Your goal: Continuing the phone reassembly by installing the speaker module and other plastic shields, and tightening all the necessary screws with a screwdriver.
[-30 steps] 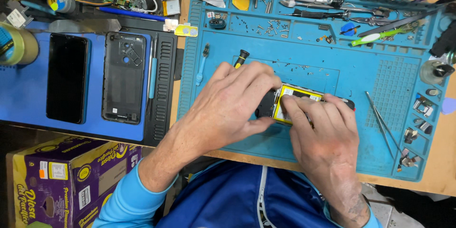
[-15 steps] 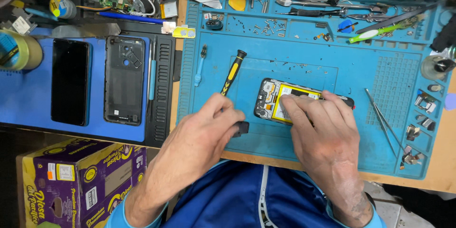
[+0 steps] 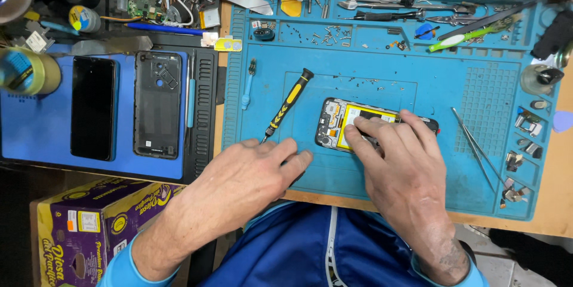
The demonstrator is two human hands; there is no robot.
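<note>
Wooden table (image 3: 555, 221) is carrying a blue repair mat (image 3: 382, 78). Right hand (image 3: 406, 167) is pressing down on the opened phone (image 3: 343, 123) at mat centre, fingers flat over its yellow-framed inside, gripping nothing. Left hand (image 3: 250, 173) is lying loosely spread on the mat's near edge, holding nothing, fingertips just beside the tip of a black-and-yellow screwdriver (image 3: 289, 105). Tweezers (image 3: 474, 143) are lying to the right. Black back cover (image 3: 157, 103) and dark screen panel (image 3: 94, 108) are sitting on the blue pad far left.
</note>
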